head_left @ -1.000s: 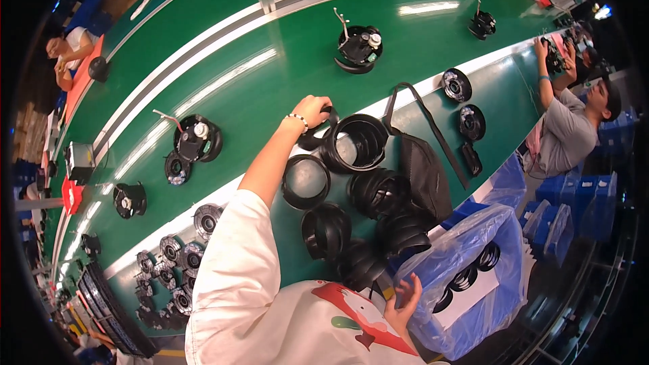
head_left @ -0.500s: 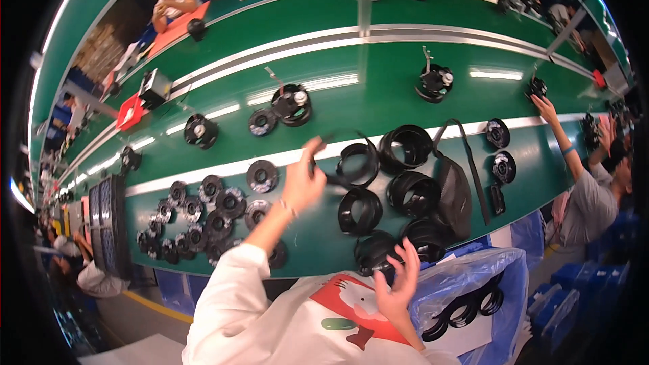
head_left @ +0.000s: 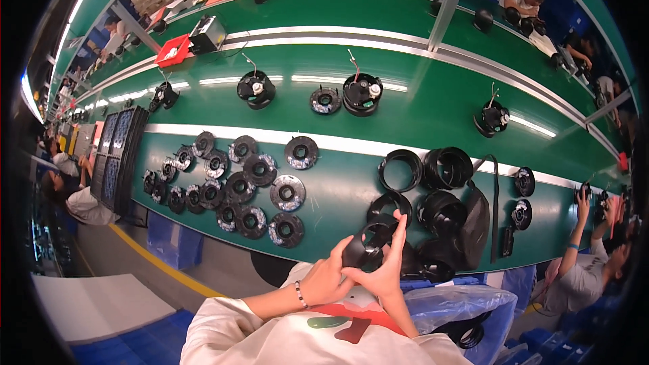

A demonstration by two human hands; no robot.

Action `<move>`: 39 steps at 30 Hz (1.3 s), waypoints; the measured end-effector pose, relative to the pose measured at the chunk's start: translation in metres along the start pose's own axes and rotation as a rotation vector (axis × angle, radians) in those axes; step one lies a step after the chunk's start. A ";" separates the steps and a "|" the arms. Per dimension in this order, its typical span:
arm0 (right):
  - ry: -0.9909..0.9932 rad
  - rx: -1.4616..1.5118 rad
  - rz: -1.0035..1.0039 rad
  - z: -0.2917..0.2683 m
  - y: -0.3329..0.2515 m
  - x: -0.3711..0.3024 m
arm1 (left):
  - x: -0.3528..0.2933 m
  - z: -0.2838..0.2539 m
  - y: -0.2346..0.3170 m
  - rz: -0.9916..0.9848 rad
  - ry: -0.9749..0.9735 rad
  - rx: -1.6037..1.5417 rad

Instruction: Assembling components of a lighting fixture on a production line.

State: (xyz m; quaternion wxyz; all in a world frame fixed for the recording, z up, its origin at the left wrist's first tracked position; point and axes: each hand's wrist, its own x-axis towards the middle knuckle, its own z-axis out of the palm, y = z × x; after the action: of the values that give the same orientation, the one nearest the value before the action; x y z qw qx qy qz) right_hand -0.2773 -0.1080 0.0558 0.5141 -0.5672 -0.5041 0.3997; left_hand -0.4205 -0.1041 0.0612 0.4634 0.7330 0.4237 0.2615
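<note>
Close in front of my body, my left hand (head_left: 329, 274) and my right hand (head_left: 387, 269) hold a black plastic ring housing (head_left: 357, 251) between them. The left fingers grip its near left side. My right thumb and straightened fingers press against its other side. Just beyond, on the green bench, stand several similar black ring housings (head_left: 400, 186), partly hidden by my right hand and by each other. To the left lie several flat round black discs (head_left: 289, 193) with square centre holes.
On the green conveyor (head_left: 433, 98) beyond the bench stand motor assemblies (head_left: 362, 94) with upright wires. Black trays (head_left: 111, 162) are stacked at left. A dark strapped pouch (head_left: 477, 226) lies right of the rings. A plastic-lined bin (head_left: 497, 297) stands near right. Co-workers sit around.
My left hand has come back from over the bench with a black ring housing. My right hand, open before, has closed in on it. The view has swung left.
</note>
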 end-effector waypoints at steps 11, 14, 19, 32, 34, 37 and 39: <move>0.194 0.587 0.207 0.039 0.030 0.070 | 0.335 -0.151 -0.204 0.130 0.229 0.432; 0.164 0.536 0.282 0.052 0.042 0.079 | 0.381 -0.123 -0.263 -0.006 0.145 0.610; 0.142 0.504 0.306 0.055 0.031 0.093 | 0.390 -0.110 -0.276 -0.160 0.085 0.623; 0.144 0.373 0.185 0.067 0.036 0.131 | 0.133 -0.051 -0.098 -0.215 0.571 -0.562; 0.037 0.143 0.123 0.076 0.048 0.121 | 0.105 -0.045 -0.104 -0.252 0.535 -0.750; -0.035 0.022 0.096 0.076 0.045 0.122 | 0.101 -0.068 -0.076 -0.200 0.242 -1.450; -0.097 0.094 0.148 0.079 0.029 0.114 | 0.092 -0.077 -0.095 -0.288 0.053 -1.777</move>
State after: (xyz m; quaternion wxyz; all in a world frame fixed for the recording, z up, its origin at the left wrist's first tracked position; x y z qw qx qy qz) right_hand -0.3298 0.0198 0.0223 0.4844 -0.5580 -0.4658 0.4868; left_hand -0.4700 0.0306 0.0081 0.8777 0.0378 0.1635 0.4490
